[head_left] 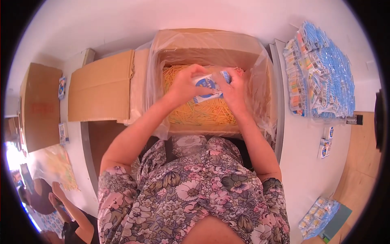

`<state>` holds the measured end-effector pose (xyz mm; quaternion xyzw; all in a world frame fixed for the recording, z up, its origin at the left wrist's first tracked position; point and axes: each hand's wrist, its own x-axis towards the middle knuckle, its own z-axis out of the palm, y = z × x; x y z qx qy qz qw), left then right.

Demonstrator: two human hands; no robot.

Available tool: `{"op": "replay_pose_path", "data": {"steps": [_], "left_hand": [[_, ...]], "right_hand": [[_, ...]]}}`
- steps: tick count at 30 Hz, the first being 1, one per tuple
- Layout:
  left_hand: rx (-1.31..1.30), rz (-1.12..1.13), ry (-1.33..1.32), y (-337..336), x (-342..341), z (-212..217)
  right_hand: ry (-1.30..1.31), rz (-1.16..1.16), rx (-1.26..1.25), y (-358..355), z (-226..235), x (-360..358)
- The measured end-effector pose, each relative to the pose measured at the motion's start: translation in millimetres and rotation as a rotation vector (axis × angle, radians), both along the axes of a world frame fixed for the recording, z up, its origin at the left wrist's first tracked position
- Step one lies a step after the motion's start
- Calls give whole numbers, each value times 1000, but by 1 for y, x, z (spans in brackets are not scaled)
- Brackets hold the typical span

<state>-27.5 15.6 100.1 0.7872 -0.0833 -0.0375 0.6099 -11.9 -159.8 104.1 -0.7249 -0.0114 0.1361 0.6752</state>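
Observation:
A small white packet (205, 86) with a blue round print and striped ends is held up between my two hands. My left hand (185, 86) grips its left side, the fingers curled behind the upper edge. On the other side, my right hand (235, 90) closes on the striped right end, thumb across the front. Below both hands stands a cardboard box (211, 37) lined with a clear plastic bag (260, 75). Inside lie a great many thin yellow and orange sticks (199, 114); I cannot tell what they are.
Left of the box lies a cardboard flap (99, 89). A big pile of blue-and-white packets (319, 77) lies on the right table, with loose packets (325, 148) nearer and another bundle (319, 217) lower down. At the lower left, another person's arms (73, 209) show near a brown box (40, 107).

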Motion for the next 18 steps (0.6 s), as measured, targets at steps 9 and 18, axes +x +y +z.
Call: {"op": "replay_pose_path", "data": {"steps": [9, 18], "left_hand": [[-1026, 233, 722, -50, -25, 57], [-752, 157, 115, -79, -32, 47]], "right_hand": [[-824, -93, -125, -16, 31, -27], [-683, -358, -178, -15, 4, -34]]}}
